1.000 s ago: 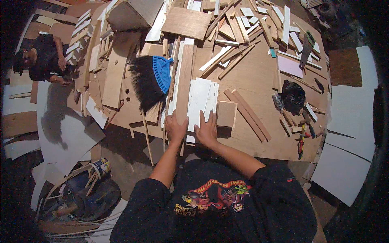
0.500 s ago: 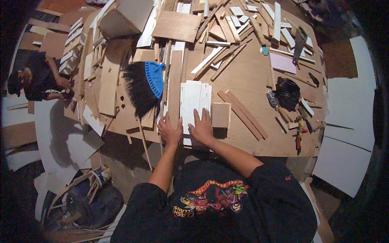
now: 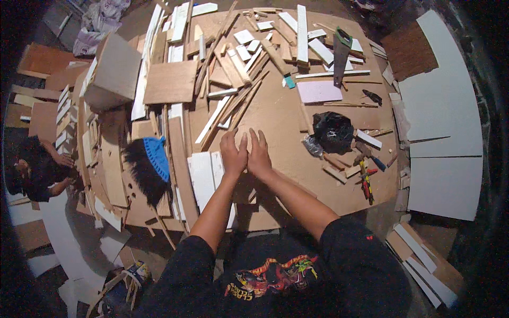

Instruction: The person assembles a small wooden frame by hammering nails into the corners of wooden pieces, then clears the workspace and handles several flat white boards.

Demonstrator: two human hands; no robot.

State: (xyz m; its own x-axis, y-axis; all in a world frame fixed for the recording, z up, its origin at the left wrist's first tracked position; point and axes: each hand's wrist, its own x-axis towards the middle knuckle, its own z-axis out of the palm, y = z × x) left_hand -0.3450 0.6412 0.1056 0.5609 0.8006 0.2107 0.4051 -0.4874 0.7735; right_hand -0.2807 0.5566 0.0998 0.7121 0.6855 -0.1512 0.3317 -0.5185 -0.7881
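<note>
My left hand (image 3: 233, 153) and my right hand (image 3: 260, 152) lie flat side by side on the bare brown tabletop (image 3: 281, 122), fingers stretched forward, holding nothing. Just left of my left wrist lie two white boards (image 3: 204, 177), side by side. Thin wooden strips (image 3: 233, 108) fan out a little beyond my fingertips. My forearms come in from the lower edge, over the table's near rim.
A broom with a blue head and black bristles (image 3: 148, 169) lies left of the white boards. A black plastic bag (image 3: 333, 131), a pink board (image 3: 318, 91) and a hand saw (image 3: 341, 53) lie to the right. Another person (image 3: 37, 167) crouches far left. White panels (image 3: 445, 132) lie on the floor at right.
Both hands have left the near end of the white boards and moved forward and right onto the bare tabletop. They stay side by side.
</note>
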